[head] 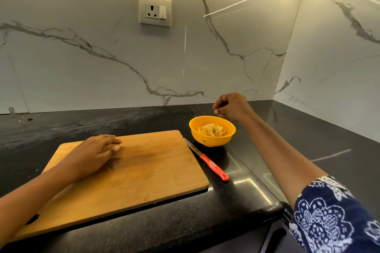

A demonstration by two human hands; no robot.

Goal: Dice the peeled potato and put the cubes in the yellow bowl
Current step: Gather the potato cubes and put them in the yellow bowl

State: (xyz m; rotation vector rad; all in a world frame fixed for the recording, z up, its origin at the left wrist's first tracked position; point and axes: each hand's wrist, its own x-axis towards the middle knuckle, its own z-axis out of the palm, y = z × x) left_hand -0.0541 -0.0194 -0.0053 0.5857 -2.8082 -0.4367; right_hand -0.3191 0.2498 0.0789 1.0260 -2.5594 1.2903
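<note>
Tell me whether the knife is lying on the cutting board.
No, the knife lies on the black counter, beside the right edge of the cutting board and in front of the yellow bowl.

The bowl (pixel 211 140) is orange-yellow and its potato cubes (pixel 211 129) are pale cream. Left of the bowl, the knife (pixel 206 160) has a red handle and the board (pixel 144 170) is honey-brown wood. The desk (pixel 185 222) is speckled black, the wall (pixel 82 57) grey-veined white marble, and the sleeve (pixel 329 217) navy with white flowers.

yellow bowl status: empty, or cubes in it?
Not empty. Pale potato cubes lie heaped in the bottom of the yellow bowl, below its rim. The bowl stands upright.
</note>
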